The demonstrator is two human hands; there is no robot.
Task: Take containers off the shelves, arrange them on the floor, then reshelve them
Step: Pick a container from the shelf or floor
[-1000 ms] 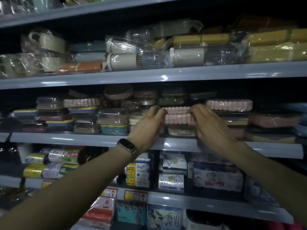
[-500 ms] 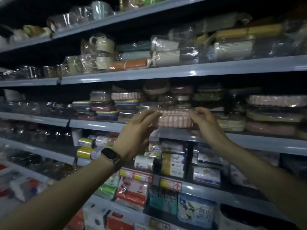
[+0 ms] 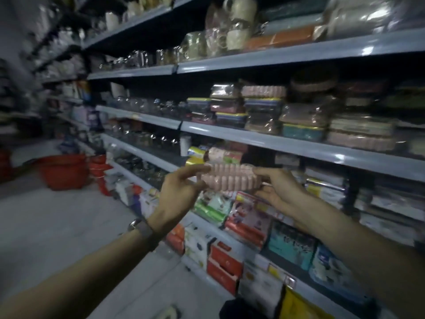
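Gripping a pink ribbed plastic container (image 3: 227, 178), left hand (image 3: 181, 189) and right hand (image 3: 278, 192) hold it below the grey metal shelf (image 3: 299, 146). Arranging and reshelving seemingly remain.

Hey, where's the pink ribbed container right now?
The pink container is mid-frame in the head view, held in the air between the left hand and right hand, just below the edge of the shelf of stacked containers.
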